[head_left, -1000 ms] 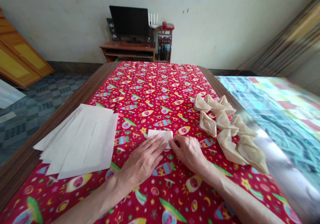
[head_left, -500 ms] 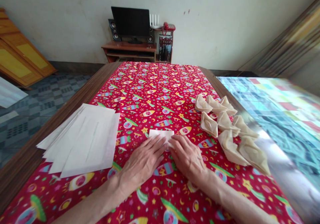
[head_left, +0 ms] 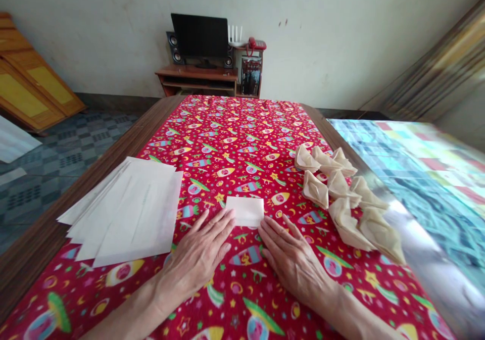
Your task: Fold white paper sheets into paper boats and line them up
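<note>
A small folded white paper [head_left: 245, 211] lies flat on the red patterned cloth [head_left: 242, 143]. My left hand [head_left: 204, 249] rests palm down with fingers stretched out, its fingertips at the paper's lower left edge. On the other side, my right hand [head_left: 293, 259] lies flat too, fingers extended, tips touching or right beside the paper's lower right corner. Neither hand grasps anything. To the left is a fanned stack of white paper sheets [head_left: 132, 213]. Several folded cream paper boat-like shapes [head_left: 344, 188] sit in a group on the right.
The cloth covers a brown wooden table [head_left: 125, 145]. Beyond it, a desk [head_left: 197, 75] holds a monitor [head_left: 200, 36], speakers and a red telephone [head_left: 256, 44]. A bed with a blue patterned cover [head_left: 409, 178] stands at the right, a wooden cabinet [head_left: 38, 82] at the left.
Both hands have moved apart and slightly toward me, off the middle of the folded paper, which now shows almost whole. The camera view has shifted slightly.
</note>
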Demonstrator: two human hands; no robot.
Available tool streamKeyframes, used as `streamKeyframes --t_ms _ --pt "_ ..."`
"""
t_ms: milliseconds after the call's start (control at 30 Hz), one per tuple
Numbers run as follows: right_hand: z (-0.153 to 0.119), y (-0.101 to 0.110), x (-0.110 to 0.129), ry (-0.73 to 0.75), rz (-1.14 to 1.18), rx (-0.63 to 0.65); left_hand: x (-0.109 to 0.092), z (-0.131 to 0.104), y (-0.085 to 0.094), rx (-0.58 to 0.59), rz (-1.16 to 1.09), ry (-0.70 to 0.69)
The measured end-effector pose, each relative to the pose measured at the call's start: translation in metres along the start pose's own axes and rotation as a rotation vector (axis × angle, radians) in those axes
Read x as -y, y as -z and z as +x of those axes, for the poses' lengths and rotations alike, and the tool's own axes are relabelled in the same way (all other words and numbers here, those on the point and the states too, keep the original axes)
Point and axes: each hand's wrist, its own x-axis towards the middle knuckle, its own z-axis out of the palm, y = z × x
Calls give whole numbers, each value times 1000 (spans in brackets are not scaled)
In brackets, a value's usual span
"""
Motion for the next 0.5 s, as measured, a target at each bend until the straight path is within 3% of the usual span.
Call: streamKeyframes --t_ms 200,333,500 --pt "13 -5 8 84 9 -40 -14 15 -1 -4 -31 -39" --pt "6 0 -2 51 47 -57 -4 4 0 12 3 -33" --pt "1 -3 -14 -32 115 -80 7 -12 0 -53 44 7"
